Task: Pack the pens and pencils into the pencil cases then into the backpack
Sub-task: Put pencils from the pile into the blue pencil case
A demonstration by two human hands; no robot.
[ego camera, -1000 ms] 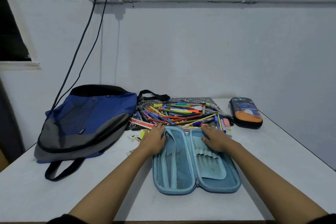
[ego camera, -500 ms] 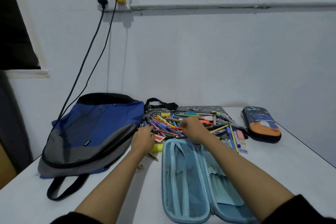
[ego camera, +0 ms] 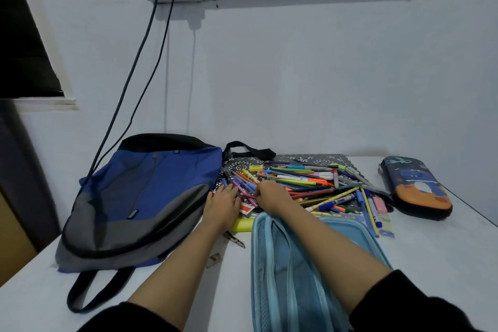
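A blue and grey backpack (ego camera: pixel 134 202) lies flat at the bench's (ego camera: pixel 444 264) left, two cables (ego camera: pixel 129 83) dropping behind it. The left hand (ego camera: pixel 223 205) rests beside it, grip wide, fingers flat on the pile's edge; a yellow highlighter (ego camera: pixel 242 224) is half hidden under its wrist. The right hand (ego camera: pixel 272 195) curls narrowly at a red pencil (ego camera: pixel 249 196); its fingertips are hidden, so a hold cannot be told. The pens and pencils (ego camera: pixel 318 186) spread rightward on a patterned mat (ego camera: pixel 310 158). The open light-blue pencil case (ego camera: pixel 296 264), cut off below, lies under the right forearm; a closed dark pencil case (ego camera: pixel 417 188) sits far right
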